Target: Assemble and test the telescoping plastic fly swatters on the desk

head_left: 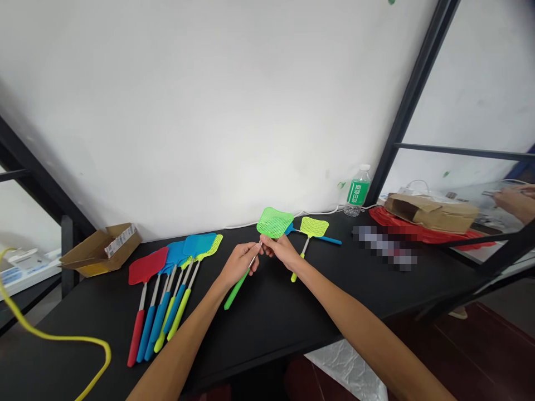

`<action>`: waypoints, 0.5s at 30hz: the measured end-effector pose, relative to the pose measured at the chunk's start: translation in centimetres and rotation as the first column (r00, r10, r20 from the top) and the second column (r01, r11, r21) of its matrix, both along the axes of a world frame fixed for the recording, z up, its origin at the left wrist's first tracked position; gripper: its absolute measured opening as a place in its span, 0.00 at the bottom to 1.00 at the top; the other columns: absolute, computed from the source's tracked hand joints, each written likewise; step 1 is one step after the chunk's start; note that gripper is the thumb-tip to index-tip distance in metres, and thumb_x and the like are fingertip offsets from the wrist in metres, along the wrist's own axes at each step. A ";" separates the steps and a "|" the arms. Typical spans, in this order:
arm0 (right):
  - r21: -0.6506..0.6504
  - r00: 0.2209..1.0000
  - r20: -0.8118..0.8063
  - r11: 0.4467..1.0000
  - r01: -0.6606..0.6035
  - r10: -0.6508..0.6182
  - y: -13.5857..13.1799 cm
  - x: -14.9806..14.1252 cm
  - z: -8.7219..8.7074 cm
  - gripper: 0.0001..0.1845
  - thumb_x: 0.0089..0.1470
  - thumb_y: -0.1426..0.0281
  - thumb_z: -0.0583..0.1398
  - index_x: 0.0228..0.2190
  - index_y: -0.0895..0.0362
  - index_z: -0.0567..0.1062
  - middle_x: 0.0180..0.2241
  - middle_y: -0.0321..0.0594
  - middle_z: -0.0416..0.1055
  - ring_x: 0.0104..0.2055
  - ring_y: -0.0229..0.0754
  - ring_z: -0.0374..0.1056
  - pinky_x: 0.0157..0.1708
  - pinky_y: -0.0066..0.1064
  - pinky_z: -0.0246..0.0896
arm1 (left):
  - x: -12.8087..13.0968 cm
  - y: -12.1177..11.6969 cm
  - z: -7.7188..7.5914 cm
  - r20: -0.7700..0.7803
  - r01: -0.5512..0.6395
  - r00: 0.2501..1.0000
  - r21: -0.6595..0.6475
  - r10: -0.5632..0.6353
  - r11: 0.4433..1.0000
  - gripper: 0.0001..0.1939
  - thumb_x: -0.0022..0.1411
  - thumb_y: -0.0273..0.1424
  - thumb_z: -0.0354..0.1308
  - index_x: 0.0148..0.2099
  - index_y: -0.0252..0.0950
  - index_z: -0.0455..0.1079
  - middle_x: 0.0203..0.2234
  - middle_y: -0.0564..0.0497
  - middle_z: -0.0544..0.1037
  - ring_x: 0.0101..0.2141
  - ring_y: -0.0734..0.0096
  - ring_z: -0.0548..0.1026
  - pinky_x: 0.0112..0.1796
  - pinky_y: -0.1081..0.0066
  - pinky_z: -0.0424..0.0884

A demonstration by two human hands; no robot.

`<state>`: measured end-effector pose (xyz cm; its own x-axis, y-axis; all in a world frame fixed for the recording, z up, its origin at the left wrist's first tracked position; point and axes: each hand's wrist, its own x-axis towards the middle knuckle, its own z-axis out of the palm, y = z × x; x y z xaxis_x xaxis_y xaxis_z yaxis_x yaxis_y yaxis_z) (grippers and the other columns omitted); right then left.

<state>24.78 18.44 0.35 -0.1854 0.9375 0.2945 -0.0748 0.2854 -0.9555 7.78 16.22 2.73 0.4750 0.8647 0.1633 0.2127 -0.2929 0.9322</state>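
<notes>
From where I stand, the green swatter is held over the middle of the black counter, its mesh head toward one o'clock and its grip toward seven. The left hand has its fingers curled closed around the metal shaft, above the grip; the right hand has its fingers pinched on the shaft just below the head. At three o'clock from them, a yellow swatter lies across a blue swatter (whose head is partly hidden). At eight o'clock a row of swatters, red, blue and yellow, overlaps at the heads. Farther out, an open cardboard box sits at nine, a water bottle at two.
</notes>
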 end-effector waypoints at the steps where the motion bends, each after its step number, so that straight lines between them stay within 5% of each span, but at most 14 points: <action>1: -0.006 1.000 -0.013 1.000 -0.008 0.008 -0.1 0.0 0.1 0.23 0.54 0.50 0.62 0.25 0.57 0.70 0.21 0.34 0.67 0.22 0.34 0.61 0.21 0.26 0.55 | 0.1 0.2 -0.2 0.054 0.020 0.998 -0.049 -0.017 0.999 0.21 0.68 0.48 0.50 0.34 0.36 0.67 0.13 0.56 0.70 0.13 0.74 0.64 0.18 0.75 0.58; 8: 0.040 0.995 -0.046 0.996 -0.081 0.083 -0.4 -0.2 0.5 0.22 0.56 0.51 0.61 0.26 0.58 0.72 0.22 0.37 0.70 0.22 0.34 0.61 0.22 0.26 0.56 | 0.3 1.0 -1.4 0.340 0.162 0.938 -0.237 -0.075 0.958 0.19 0.66 0.45 0.54 0.30 0.35 0.67 0.08 0.57 0.67 0.11 0.76 0.61 0.29 0.69 0.71; 15: 0.138 0.997 0.071 0.989 -0.054 0.044 -0.3 0.0 0.5 0.23 0.56 0.50 0.62 0.23 0.56 0.70 0.19 0.33 0.65 0.21 0.35 0.60 0.23 0.27 0.57 | 0.5 0.8 -1.8 0.227 0.036 0.974 -0.113 -0.010 0.993 0.23 0.65 0.49 0.57 0.27 0.35 0.66 0.09 0.56 0.68 0.12 0.77 0.61 0.25 0.73 0.65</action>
<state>24.75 18.13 0.83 -0.2541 0.8773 0.4072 -0.0290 0.4139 -0.9099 8.23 17.01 0.96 0.4572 0.8733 0.1683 -0.0121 -0.1831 0.9830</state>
